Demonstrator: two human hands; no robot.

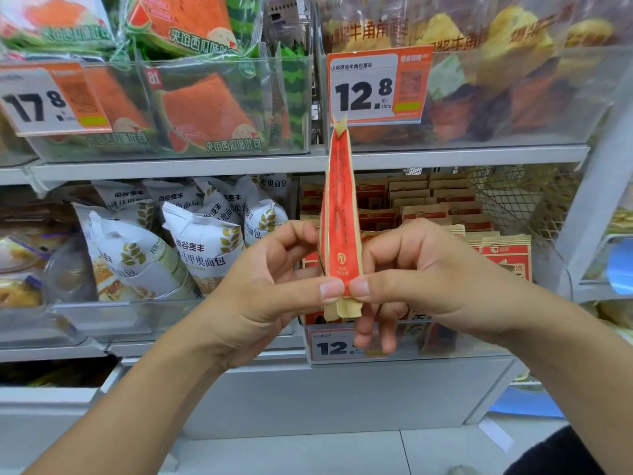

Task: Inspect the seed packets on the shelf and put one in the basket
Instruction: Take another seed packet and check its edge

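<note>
Packet [339, 214] is edge-on so its print's unreadable; left hand [274, 286] and right hand [418, 279] both pinch its bottom.

White metal shelves [191, 166] carry clear plastic bins [226, 108] of wrapped breads, orange price tags [376, 85] clipped in front; pale floor tiles [342, 450] lie below.
</note>
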